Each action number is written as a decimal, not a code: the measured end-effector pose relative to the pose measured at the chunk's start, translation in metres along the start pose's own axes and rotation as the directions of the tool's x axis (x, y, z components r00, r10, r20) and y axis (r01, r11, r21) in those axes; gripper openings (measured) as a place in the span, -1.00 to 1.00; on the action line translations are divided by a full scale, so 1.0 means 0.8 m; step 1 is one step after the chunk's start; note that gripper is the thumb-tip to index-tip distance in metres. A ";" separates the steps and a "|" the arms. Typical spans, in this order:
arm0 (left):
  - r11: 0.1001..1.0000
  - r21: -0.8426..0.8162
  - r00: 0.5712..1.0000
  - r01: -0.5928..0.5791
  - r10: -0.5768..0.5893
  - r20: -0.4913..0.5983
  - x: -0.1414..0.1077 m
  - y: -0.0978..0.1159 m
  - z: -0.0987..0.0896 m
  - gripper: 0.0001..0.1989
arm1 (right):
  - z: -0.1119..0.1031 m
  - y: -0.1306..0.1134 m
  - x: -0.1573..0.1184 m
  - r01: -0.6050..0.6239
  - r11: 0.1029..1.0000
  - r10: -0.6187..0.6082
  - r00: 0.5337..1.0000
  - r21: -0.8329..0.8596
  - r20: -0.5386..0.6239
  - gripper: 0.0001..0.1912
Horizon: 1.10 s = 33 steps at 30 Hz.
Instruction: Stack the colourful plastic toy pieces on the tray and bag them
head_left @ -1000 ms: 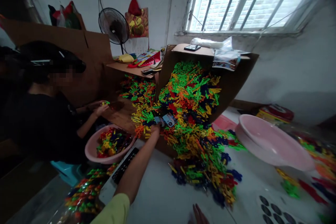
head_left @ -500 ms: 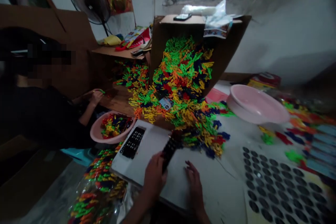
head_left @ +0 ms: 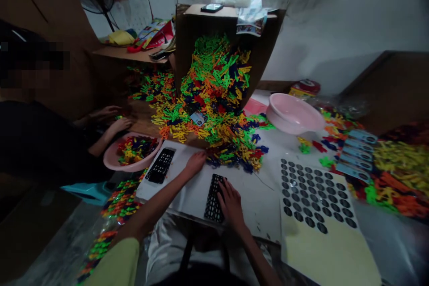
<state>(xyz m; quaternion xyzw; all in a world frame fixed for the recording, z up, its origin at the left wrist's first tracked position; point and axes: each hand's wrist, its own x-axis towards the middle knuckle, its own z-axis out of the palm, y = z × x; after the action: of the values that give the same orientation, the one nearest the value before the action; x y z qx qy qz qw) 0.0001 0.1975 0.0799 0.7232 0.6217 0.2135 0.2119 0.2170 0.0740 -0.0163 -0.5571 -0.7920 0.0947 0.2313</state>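
A black tray with rows of light holes (head_left: 214, 203) lies on the white board (head_left: 187, 187) in front of me. My right hand (head_left: 232, 201) rests over its right side, fingers apart and stretched across the edge. My left hand (head_left: 196, 163) reaches to the near edge of the heap of small coloured plastic pieces (head_left: 214, 103), green, yellow, orange, red and dark blue. Its fingertips are at the pieces; whether they grip one is too small to tell. A second black tray (head_left: 161, 165) lies on the board's left end.
To the left a co-worker (head_left: 40, 143) sits with both hands by a pink basin of pieces (head_left: 110, 163). Another pink basin (head_left: 295, 116) stands right of the heap. A sheet of round dark stickers (head_left: 321, 250) and blue printed cards (head_left: 357, 152) lie at right.
My left hand has let go of the black tray, now flat on the board, and moved to the heap. My right hand has come onto the tray. The view has shifted.
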 end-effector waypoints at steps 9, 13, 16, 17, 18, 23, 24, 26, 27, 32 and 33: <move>0.934 -0.293 0.976 0.206 -0.216 -0.003 -0.077 -0.024 0.028 -0.91 | -0.010 -0.021 0.009 0.057 0.998 -0.059 0.995 0.023 0.077 -0.44; 0.868 -0.447 0.958 0.215 -0.276 -0.075 -0.103 -0.015 0.055 -0.78 | -0.010 -0.026 0.011 0.090 0.996 -0.091 0.990 0.017 0.109 -0.43; 0.845 -0.496 0.947 0.199 -0.295 -0.123 -0.103 -0.010 0.068 -0.75 | -0.009 -0.025 0.010 0.104 0.994 -0.102 0.990 -0.013 0.102 -0.43; 0.843 -0.501 0.946 0.195 -0.296 -0.131 -0.101 -0.010 0.070 -0.76 | -0.008 -0.025 0.010 0.109 0.994 -0.106 0.989 -0.025 0.099 -0.43; 0.845 -0.500 0.946 0.189 -0.293 -0.136 -0.099 -0.010 0.070 -0.77 | -0.008 -0.025 0.009 0.115 0.993 -0.111 0.989 -0.037 0.095 -0.44; 0.884 -0.444 0.960 0.148 -0.236 -0.151 -0.094 -0.010 0.066 -0.85 | -0.006 -0.025 0.006 0.136 0.988 -0.131 0.989 -0.077 0.066 -0.42; 0.892 -0.428 0.962 0.141 -0.226 -0.153 -0.094 -0.009 0.065 -0.87 | -0.006 -0.025 0.006 0.138 0.987 -0.133 0.989 -0.080 0.062 -0.42; 0.905 -0.403 0.965 0.134 -0.212 -0.156 -0.094 -0.006 0.066 -0.87 | -0.006 -0.025 0.005 0.146 0.986 -0.141 0.988 -0.086 0.055 -0.42; 0.909 -0.395 0.965 0.132 -0.208 -0.158 -0.094 -0.005 0.066 -0.87 | -0.006 -0.025 0.005 0.150 0.985 -0.146 0.988 -0.090 0.052 -0.42; 0.919 -0.378 0.972 0.108 -0.177 -0.153 -0.096 -0.003 0.068 -0.89 | -0.005 -0.023 0.002 0.166 0.981 -0.164 0.986 -0.102 0.029 -0.41; 0.925 -0.366 0.974 0.101 -0.167 -0.151 -0.096 -0.003 0.068 -0.88 | -0.004 -0.022 0.001 0.167 0.981 -0.165 0.986 -0.100 0.026 -0.40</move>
<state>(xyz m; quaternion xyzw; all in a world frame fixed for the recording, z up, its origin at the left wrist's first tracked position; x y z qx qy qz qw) 0.0189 0.1193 0.0303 0.6062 0.6374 0.3718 0.2965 0.2033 0.0681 -0.0056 -0.4992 -0.8415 0.0394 0.2026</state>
